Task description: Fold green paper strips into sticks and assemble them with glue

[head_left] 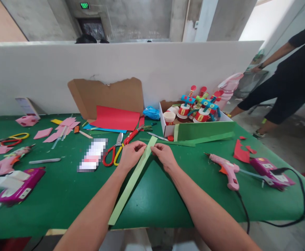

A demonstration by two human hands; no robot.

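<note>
A long light green paper strip [131, 183] runs slantwise between my forearms, its near end close to the table's front edge. With fingers pinched, my left hand [132, 153] grips the strip's left edge near the far end. My right hand [164, 155] pinches the opposite edge at about the same height. Just left of my left hand lie red-and-yellow handled scissors [114, 153] and a red-handled cutting tool [132, 136]. A blurred-out white rectangular item [93, 155] rests farther left.
A white box [165, 127] of paper-cup figures [200, 108] stands at the back. Pink glue guns [228, 169] [7, 162] and purple power strips [272, 172] [24, 186] lie at both sides, with a black cord at right. Red paper [117, 118] leans on cardboard [107, 94]. A person [288, 73] walks at right.
</note>
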